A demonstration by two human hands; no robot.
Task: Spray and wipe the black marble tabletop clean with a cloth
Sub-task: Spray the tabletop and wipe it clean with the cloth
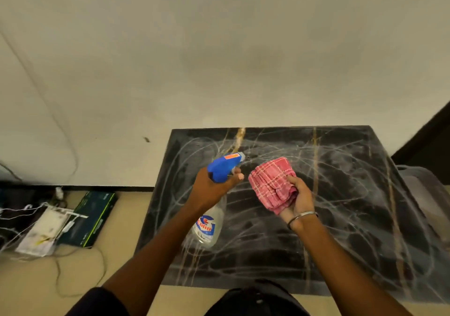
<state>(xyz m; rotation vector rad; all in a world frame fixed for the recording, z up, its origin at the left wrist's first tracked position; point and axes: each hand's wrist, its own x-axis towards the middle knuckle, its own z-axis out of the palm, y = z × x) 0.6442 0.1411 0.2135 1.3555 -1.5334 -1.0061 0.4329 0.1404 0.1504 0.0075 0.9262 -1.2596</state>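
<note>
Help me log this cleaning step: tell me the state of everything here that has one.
Spray bottle: lifted, tilted, nozzle aimed forward.
Left hand: grips the bottle's blue trigger head.
Cloth: folded, held up off the surface.
Right hand: holds the cloth.
Tabletop: covered in whitish streaks.

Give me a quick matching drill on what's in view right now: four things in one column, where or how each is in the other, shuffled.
Things:
1. spray bottle
2. pink checked cloth
3. marble tabletop
4. dark green box

Places or states:
A. on the floor, left of the tabletop
B. held in the right hand
C. held in the left hand
D. covered in whitish streaks

Pairs: 1-C, 2-B, 3-D, 4-A
</note>
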